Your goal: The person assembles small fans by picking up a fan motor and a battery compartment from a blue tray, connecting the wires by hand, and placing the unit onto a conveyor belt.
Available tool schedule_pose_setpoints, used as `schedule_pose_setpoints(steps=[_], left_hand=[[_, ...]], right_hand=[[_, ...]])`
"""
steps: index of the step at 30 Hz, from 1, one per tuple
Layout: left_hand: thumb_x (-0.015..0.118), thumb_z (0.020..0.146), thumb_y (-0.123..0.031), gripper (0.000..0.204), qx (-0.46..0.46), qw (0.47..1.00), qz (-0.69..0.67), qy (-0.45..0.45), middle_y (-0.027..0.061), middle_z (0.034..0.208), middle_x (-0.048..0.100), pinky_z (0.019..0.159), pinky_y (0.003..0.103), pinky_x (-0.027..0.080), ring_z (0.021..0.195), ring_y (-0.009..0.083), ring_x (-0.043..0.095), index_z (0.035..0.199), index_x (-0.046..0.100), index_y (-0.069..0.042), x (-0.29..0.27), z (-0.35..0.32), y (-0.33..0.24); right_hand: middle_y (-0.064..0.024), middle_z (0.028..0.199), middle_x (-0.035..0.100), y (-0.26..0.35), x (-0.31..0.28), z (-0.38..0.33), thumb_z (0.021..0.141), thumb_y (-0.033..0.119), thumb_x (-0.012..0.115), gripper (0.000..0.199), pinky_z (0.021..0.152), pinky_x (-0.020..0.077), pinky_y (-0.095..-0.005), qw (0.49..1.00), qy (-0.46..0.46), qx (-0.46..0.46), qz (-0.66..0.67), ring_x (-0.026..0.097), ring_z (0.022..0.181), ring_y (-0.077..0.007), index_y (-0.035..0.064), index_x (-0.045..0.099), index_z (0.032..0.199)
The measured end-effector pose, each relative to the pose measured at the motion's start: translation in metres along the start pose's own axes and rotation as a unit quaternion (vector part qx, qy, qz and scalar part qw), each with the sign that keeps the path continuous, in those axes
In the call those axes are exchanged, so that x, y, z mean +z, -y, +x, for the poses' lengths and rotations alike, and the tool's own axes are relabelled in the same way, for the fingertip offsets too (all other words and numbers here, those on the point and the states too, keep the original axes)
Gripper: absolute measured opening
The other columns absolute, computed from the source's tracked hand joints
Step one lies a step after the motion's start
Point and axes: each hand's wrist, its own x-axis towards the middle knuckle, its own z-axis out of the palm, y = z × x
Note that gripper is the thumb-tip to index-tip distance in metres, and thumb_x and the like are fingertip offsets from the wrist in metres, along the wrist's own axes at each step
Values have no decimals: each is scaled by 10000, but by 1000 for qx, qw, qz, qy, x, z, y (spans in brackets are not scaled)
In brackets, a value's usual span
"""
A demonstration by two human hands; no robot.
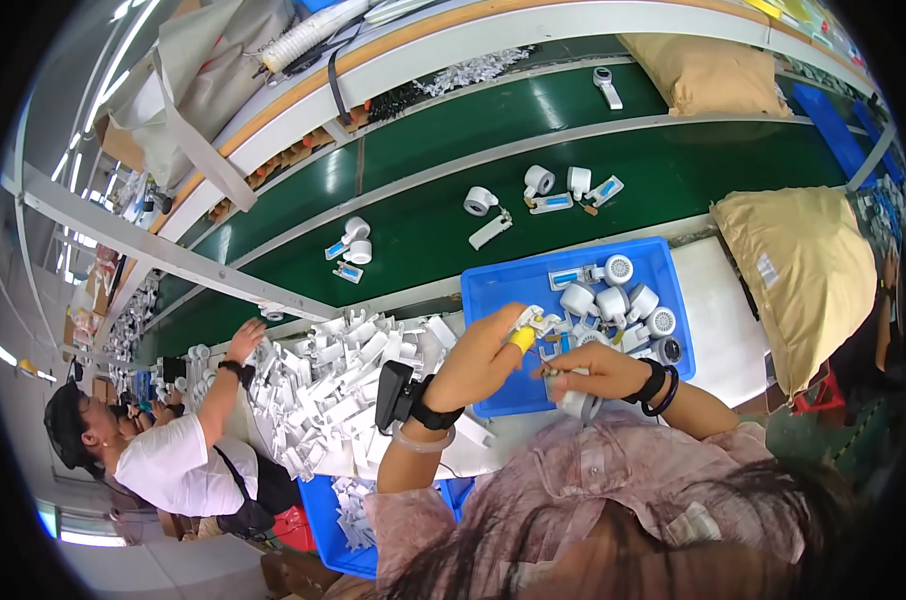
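My left hand (pixel 485 352) is closed on a small white plastic part (pixel 539 320) over the left side of a blue tray (pixel 480 300). Something yellow, perhaps a finger cover, wraps one fingertip. My right hand (pixel 613 372) curls closed at the tray's near edge. A round white fan head (pixel 580 404) hangs below its fingers, partly hidden by them. In the tray lie several white fan heads (pixel 618 268) with grilles, some joined to pieces carrying blue strips (pixel 570 278).
White plastic shells (pixel 343 390) pile up left of the tray. Beyond it, a green conveyor belt (pixel 413 205) carries several fan units (pixel 481 201). A brown paper sack (pixel 803 285) stands at right. A co-worker in white (pixel 178 455) reaches toward the pile. Another blue bin (pixel 325 520) sits lower left.
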Motion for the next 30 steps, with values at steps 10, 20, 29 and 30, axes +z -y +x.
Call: schedule_pose_setpoints(steps=[10,20,29,30], left_hand=[[395,933,-37,240,-84,970,-173,-151,59,865,624,532,223,448,621,87,557,1136,521,-37,52,-11,38],[470,835,55,350,-71,940,-301,-143,67,869,582,493,240,483,629,95,556,1178,472,-10,73,-8,38],[430,829,20,366,-26,947,-278,-162,56,865,597,554,224,463,641,85,546,1192,469,-1,82,-8,34],[435,824,20,369,-26,946,-276,-167,60,868,599,550,225,460,633,85,546,1190,469,2,81,-8,33]], right_hand=[[-89,775,617,-8,5,0,820,24,689,214,575,444,-253,851,-374,-167,-328,580,631,-147,31,684,1034],[-95,864,645,4,12,-4,801,-20,676,196,632,476,-292,873,-357,-149,-298,614,717,-210,20,673,993],[-72,861,653,6,2,-2,732,-37,702,196,655,474,-321,844,-346,-223,-345,600,732,-245,57,670,901],[-67,848,650,6,3,-2,719,-40,707,207,653,469,-322,843,-351,-222,-342,594,727,-241,63,672,896]])
